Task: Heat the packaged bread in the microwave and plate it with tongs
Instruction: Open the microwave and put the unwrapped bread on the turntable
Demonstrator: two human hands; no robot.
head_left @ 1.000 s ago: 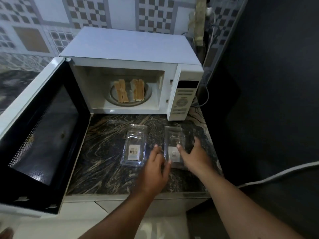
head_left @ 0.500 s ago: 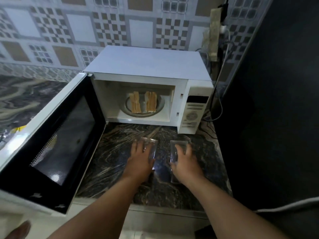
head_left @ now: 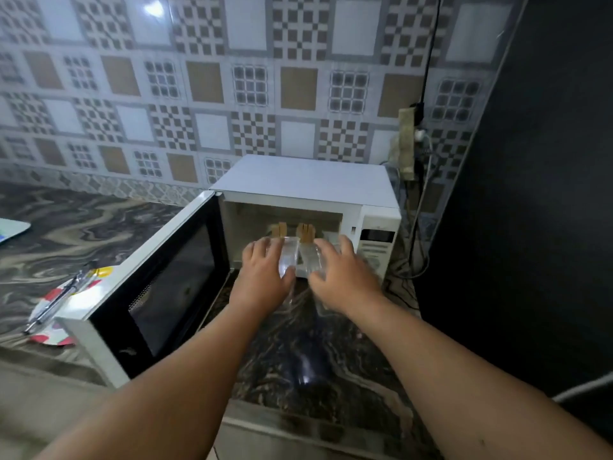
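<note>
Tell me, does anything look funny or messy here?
Nothing is spilled or broken. The microwave door hangs wide open with bread slices inside. Left hand and right hand each hold an empty clear package.

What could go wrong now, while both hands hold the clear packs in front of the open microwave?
1. The open microwave door juts over the counter edge beside the left hand; an arm may knock it.
2. The clear packs look thin and slippery; the right hand might lose its grip.
3. The bread sits unheated inside the open microwave.
</note>
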